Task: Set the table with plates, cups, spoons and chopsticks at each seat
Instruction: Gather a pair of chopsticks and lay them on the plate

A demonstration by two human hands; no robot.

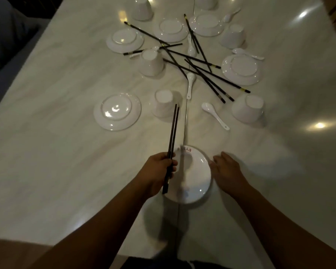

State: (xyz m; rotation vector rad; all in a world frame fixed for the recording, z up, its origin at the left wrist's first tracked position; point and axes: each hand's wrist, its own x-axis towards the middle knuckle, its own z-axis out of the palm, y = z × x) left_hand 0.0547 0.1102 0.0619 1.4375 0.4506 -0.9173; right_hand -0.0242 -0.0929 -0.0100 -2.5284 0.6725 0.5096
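My left hand (159, 169) grips a pair of dark chopsticks (173, 133) that point away from me toward an upturned white cup (163, 102). A white plate (192, 177) lies right side up just in front of me. My right hand (225, 167) touches its right rim with relaxed fingers. Farther off, several dark chopsticks (200, 68) lie crossed in a heap among upside-down plates, upturned cups and white spoons. One spoon (214, 115) lies loose right of the near cup.
An upside-down plate (117, 111) lies to the left and another (242, 69) to the right. An upturned cup (247, 109) stands at right. A seam (184, 123) runs down the pale marble table. A dark chair (6, 35) stands at the far left.
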